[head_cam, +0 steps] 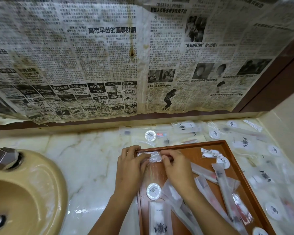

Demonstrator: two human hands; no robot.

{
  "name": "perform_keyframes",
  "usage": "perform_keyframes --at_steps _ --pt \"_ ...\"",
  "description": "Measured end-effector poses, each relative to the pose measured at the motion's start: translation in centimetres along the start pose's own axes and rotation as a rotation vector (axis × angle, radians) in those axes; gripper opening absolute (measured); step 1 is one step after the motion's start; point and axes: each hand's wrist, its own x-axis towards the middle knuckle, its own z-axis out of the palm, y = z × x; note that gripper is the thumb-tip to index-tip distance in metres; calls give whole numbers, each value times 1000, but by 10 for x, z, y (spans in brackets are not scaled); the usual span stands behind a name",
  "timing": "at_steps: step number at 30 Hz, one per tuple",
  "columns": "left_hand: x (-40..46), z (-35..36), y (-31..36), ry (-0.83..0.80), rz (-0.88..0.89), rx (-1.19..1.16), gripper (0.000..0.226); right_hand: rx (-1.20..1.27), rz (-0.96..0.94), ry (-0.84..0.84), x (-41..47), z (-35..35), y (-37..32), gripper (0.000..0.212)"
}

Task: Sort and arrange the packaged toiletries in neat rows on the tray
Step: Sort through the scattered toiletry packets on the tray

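A brown wooden tray (182,145) lies on the marble counter. At its far left corner my left hand (130,165) and my right hand (176,167) together pinch a clear plastic packet (154,156) and hold it down against the tray. Below my hands on the tray sit a round white packaged disc (153,191) and a flat white sachet with a dark emblem (160,219). Several long clear-wrapped packets (222,182) lie crossed over the tray's middle and right. A packet of cotton swabs (210,153) and another round disc (223,161) lie near the far right corner.
More packets and round discs are scattered on the counter behind the tray (150,135) and to its right (272,210). A beige sink (32,192) with a metal tap (4,157) is at the left. Newspaper (109,65) covers the wall behind.
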Motion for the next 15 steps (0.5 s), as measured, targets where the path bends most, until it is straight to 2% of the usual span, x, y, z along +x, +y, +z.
perform_keyframes --at_steps 3,6,9,15 --pt "0 -2 2 9 -3 -33 23 60 99 27 0 -2 -4 28" --pt "-1 -1 2 6 -1 -28 24 126 182 -28 -1 2 -7 33" --pt "-1 0 2 -2 -15 -21 24 158 201 -89 -4 7 -10 34" --pt "-1 -1 4 -10 -22 -14 26 198 208 -93 -5 2 -8 36"
